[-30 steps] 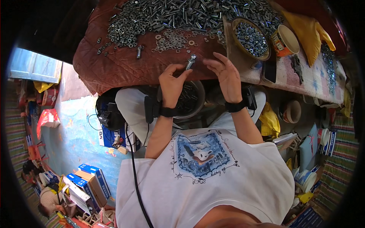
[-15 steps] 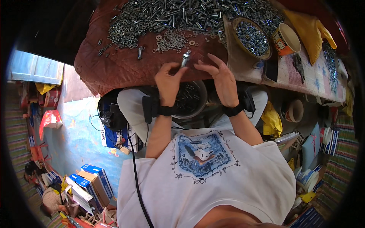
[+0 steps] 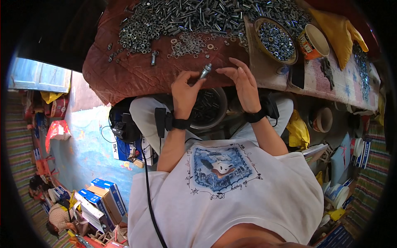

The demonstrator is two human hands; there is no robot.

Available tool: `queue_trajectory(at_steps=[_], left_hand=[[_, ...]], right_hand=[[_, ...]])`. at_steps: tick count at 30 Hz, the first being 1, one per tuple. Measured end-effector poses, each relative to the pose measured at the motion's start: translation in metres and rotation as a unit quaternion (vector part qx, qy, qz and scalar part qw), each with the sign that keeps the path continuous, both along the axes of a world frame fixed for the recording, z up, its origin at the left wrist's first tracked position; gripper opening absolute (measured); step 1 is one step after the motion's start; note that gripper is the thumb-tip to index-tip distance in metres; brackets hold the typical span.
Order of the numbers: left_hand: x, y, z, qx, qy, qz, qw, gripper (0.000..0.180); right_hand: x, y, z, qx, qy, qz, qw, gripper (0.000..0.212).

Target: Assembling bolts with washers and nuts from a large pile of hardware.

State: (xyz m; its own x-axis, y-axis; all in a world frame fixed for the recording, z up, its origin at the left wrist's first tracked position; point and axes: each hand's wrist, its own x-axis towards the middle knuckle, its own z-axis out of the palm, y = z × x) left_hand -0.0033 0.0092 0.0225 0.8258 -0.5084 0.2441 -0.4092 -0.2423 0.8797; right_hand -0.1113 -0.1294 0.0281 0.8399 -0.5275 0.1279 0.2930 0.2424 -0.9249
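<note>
Pinched between the thumb and forefinger of my left hand [image 3: 184, 93] is a metal anchor bolt [image 3: 205, 72], its nut and washer end pointing up and to the right. My right hand [image 3: 247, 91] hovers just right of the bolt, fingers stretched and apart, holding nothing. Beyond both hands, a scatter of flat washers [image 3: 188, 46] lies on the reddish-brown quilted cover [image 3: 124, 76]. A similar bolt [image 3: 154, 58] with its nut on lies left of the washers. Loose nuts [image 3: 138, 39] and a large heap of metal sleeves [image 3: 198, 17] spread farther back.
A round bowl [image 3: 258, 46] of nuts stands at the right, beside an orange paper tub [image 3: 314, 43] and a yellow bag [image 3: 337, 31]. A dark flat phone-like object [image 3: 297, 78] lies near the edge. Between my knees sits a bucket [image 3: 223, 108] of dark metal pieces.
The bolt in my left hand has tipped to the right and come slightly lower. My right hand stays open beside it, its fingers a little straighter.
</note>
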Motion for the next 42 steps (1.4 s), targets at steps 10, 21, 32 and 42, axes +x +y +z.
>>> queue_trajectory(at_steps=[10,21,32,42], left_hand=[[0.004,0.004,-0.008,0.123,0.01,-0.047,0.991,0.02],[0.11,-0.137,-0.026,0.117,-0.226,-0.061,0.965,0.021],[0.125,-0.131,-0.019,0.207,-0.296,-0.122,0.925,0.015],[0.088,-0.057,-0.008,0.038,-0.093,-0.052,0.994,0.016]], right_hand=[[0.015,-0.03,-0.016,-0.011,0.044,-0.053,0.998,0.028],[0.005,-0.042,-0.022,-0.089,0.079,0.001,0.993,0.018],[0.101,-0.116,-0.041,-0.412,0.114,-0.135,0.894,0.017],[0.163,-0.132,-0.047,-0.688,0.256,-0.134,0.666,0.023]])
